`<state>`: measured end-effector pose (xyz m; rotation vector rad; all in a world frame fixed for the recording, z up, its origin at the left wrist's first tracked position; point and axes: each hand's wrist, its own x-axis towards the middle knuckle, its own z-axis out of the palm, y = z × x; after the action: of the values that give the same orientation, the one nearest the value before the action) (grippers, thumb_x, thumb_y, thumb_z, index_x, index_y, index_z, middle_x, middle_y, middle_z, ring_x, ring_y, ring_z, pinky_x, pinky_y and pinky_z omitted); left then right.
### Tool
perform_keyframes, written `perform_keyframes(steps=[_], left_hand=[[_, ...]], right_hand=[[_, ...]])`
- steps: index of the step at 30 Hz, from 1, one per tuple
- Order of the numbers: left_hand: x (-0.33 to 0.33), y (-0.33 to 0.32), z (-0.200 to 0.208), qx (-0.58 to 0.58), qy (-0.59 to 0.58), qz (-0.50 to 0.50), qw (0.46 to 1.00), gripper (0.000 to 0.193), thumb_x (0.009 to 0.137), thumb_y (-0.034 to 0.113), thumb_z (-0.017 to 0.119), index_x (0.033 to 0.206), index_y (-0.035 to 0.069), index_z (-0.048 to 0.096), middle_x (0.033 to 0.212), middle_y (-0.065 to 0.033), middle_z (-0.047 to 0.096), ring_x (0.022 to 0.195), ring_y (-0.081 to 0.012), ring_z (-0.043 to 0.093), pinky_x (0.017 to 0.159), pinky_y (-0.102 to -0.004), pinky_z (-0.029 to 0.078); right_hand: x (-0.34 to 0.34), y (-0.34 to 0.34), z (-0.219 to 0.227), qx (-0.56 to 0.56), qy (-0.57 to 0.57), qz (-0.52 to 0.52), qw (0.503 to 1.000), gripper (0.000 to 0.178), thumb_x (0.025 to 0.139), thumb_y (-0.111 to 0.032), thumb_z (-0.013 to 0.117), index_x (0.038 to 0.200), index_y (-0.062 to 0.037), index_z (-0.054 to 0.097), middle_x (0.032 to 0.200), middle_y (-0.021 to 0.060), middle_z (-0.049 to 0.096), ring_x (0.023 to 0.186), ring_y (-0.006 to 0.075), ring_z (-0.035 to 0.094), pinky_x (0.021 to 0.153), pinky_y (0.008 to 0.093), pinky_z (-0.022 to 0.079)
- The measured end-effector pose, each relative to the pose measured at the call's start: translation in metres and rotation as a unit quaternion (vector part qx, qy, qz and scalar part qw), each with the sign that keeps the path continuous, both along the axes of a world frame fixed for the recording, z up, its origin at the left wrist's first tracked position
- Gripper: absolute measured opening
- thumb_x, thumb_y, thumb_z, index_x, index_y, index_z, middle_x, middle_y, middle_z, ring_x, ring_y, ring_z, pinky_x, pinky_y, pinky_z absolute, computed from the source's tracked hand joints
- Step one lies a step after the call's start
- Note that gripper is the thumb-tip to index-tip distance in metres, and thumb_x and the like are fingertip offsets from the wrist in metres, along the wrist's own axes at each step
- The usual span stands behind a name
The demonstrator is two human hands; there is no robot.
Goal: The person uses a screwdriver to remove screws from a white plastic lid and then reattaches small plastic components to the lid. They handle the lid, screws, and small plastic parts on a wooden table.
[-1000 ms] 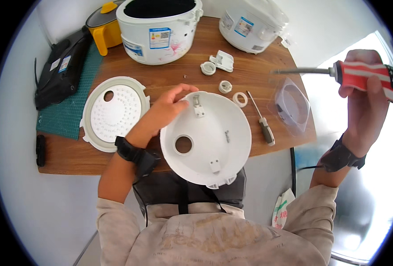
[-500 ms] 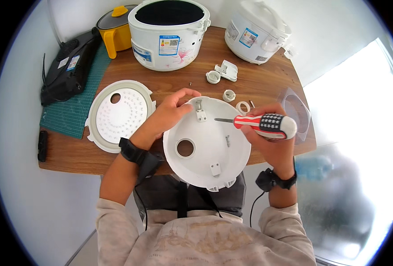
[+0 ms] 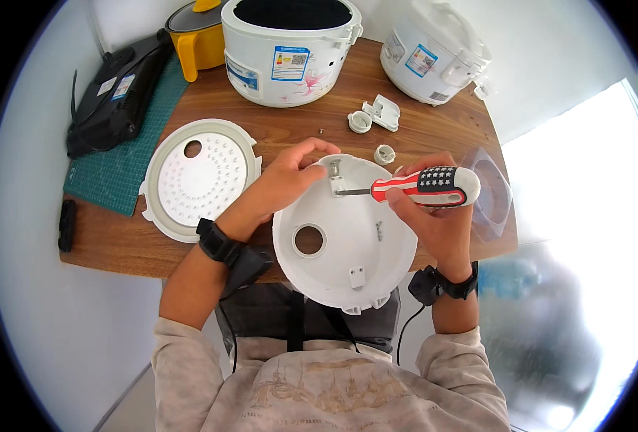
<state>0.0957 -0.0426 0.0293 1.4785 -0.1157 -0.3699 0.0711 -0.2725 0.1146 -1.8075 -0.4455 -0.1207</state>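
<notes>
My left hand (image 3: 295,176) is closed on the far left rim of a round white rice cooker lid shell (image 3: 344,237), which is tilted with its hollow inside facing up. In my right hand (image 3: 434,219) is a screwdriver (image 3: 423,189) with a red, white and black handle. Its metal tip meets a small white bracket (image 3: 337,189) near the shell's far edge. A metal spring-like part (image 3: 335,170) sits beside that bracket. Another bracket (image 3: 357,276) lies at the near side, and several loose screws (image 3: 379,230) rest inside the shell, right of its round hole.
A perforated inner lid (image 3: 203,180) lies left. Behind are an open white rice cooker (image 3: 290,54), another cooker (image 3: 434,54), a yellow pot (image 3: 203,50) and a black appliance (image 3: 117,101) on a green mat (image 3: 110,183). Small white parts (image 3: 382,114) and a clear plastic container (image 3: 490,191) lie right.
The screwdriver has moved left and slightly up, its tip going from above the shell's inside to the far bracket. My left hand keeps its hold on the rim.
</notes>
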Motion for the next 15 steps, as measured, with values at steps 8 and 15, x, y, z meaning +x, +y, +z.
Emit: perform_keyframes(steps=[8,15], left_hand=[[0.000,0.000,0.001,0.005,0.000,0.000,1.000,0.036,0.095,0.007,0.054,0.130,0.010,0.055,0.112,-0.0093,0.067,0.097,-0.0117,0.063,0.083,-0.0275,0.053],[-0.001,-0.001,0.002,0.037,-0.011,-0.006,0.999,0.046,0.088,0.005,0.066,0.132,0.009,0.052,0.112,-0.0116,0.067,0.099,-0.0145,0.063,0.085,-0.0299,0.053]], right_hand=[[0.008,0.004,0.001,-0.051,0.028,-0.017,0.998,0.032,0.077,-0.011,0.085,0.096,-0.0026,0.061,0.085,0.0028,0.070,0.076,0.0044,0.067,0.067,0.0225,0.054],[0.017,0.014,0.013,-0.118,-0.034,0.008,0.992,0.060,0.077,-0.014,0.085,0.124,-0.0074,0.048,0.092,0.0067,0.069,0.079,0.0140,0.070,0.068,0.0275,0.055]])
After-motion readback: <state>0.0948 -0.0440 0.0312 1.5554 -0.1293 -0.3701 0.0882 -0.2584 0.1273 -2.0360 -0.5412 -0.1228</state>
